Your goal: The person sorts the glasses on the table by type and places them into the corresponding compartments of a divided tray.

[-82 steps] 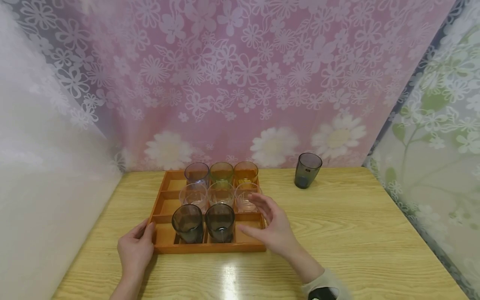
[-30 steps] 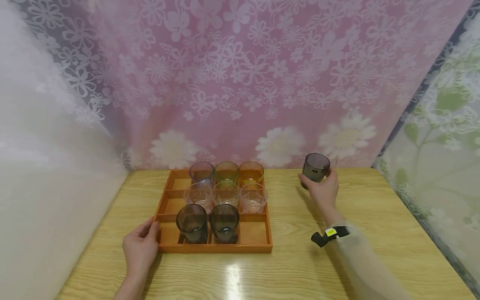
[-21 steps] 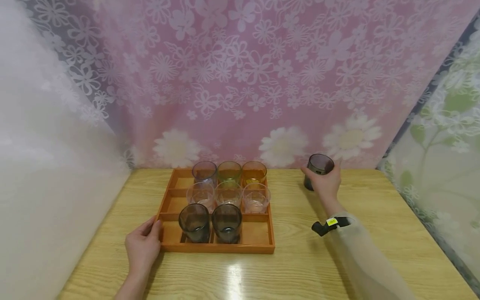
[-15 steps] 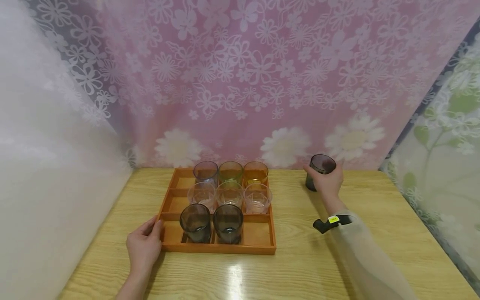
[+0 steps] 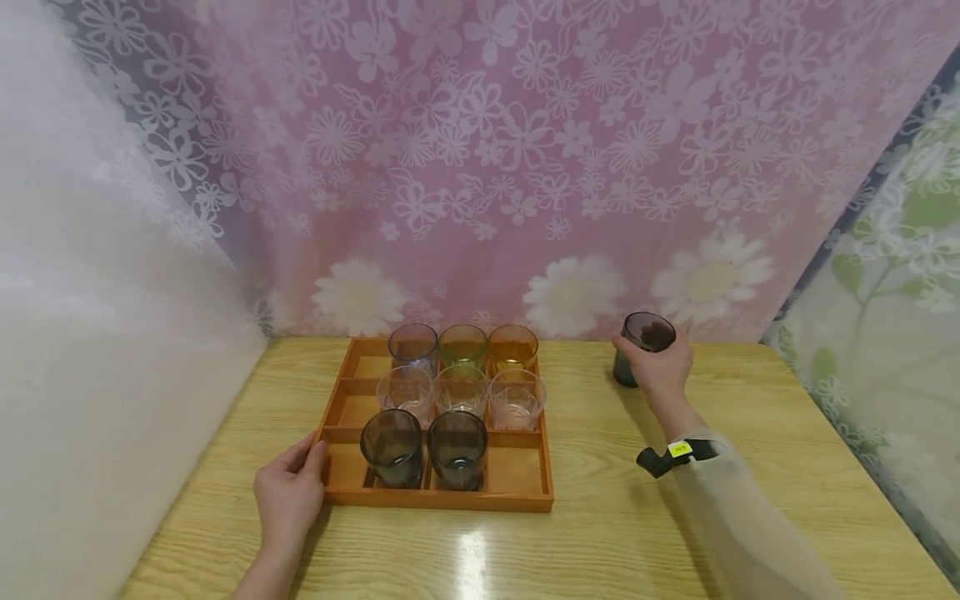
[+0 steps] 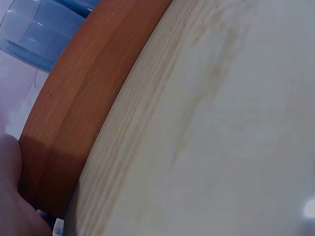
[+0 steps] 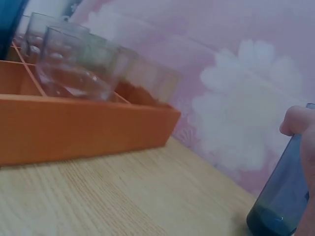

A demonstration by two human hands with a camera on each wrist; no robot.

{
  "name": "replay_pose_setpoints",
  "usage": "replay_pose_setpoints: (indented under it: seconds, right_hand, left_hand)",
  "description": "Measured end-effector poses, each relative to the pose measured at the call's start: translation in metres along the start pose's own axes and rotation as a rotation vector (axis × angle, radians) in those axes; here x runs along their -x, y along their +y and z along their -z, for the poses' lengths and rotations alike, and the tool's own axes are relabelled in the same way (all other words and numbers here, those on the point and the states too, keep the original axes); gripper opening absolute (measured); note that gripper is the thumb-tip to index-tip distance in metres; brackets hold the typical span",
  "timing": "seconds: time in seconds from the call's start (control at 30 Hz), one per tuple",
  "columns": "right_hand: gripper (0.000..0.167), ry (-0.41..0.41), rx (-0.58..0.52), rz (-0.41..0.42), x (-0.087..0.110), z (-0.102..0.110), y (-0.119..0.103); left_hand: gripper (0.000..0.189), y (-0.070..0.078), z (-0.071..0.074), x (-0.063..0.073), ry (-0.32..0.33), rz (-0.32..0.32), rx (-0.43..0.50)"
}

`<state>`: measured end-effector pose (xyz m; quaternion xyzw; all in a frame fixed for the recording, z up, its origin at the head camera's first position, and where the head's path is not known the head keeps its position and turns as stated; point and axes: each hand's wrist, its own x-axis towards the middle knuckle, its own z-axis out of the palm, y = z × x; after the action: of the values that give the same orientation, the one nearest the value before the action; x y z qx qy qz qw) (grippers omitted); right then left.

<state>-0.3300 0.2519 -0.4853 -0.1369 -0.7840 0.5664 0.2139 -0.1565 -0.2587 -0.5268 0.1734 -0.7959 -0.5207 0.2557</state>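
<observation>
My right hand (image 5: 663,373) grips a dark grey tumbler (image 5: 627,368) at the back right of the table, thumb on its left side and fingers round the far side. In the right wrist view the tumbler (image 7: 281,201) has its base at or just above the tabletop; I cannot tell which. My left hand (image 5: 288,493) holds the left edge of the wooden compartment tray (image 5: 442,500), thumb on the rim. Two dark tumblers (image 5: 393,454) stand in the tray's front row, with clear glasses (image 5: 517,404) in the middle row and purple, green and amber glasses (image 5: 513,350) at the back.
The tray's front right compartment (image 5: 513,467) and its left column hold no glass. A pink flowered curtain (image 5: 480,208) hangs right behind the table (image 5: 600,517). White sheeting (image 5: 112,333) closes the left side, and a leaf-patterned one (image 5: 885,333) the right.
My right hand has gone from the tray's front right corner to the back right tumbler and taken hold of it. The tumbler's label has turned out of sight. My left hand stays on the tray.
</observation>
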Motion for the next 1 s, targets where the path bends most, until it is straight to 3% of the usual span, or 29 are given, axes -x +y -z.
replay_pose_setpoints:
  seconds: [0.27,0.4,0.6,1.0]
  right_hand:
    - [0.092,-0.101,0.04,0.04,0.024,0.016,-0.032]
    - [0.083,-0.169,0.015,0.088,0.038,0.02,-0.048]
    - [0.066,-0.264,-0.024,0.167,0.062,0.021,-0.071]
    - [0.06,-0.385,-0.033,0.25,0.112,0.016,-0.102]
  left_hand:
    - [0.024,0.001,0.0,0.001,0.01,-0.016,0.019]
    - [0.025,0.002,0.0,0.002,0.01,-0.01,0.018]
    - [0.029,0.002,0.0,0.002,-0.01,-0.003,0.024]
    - [0.029,0.002,0.001,0.002,-0.02,0.009,0.03]
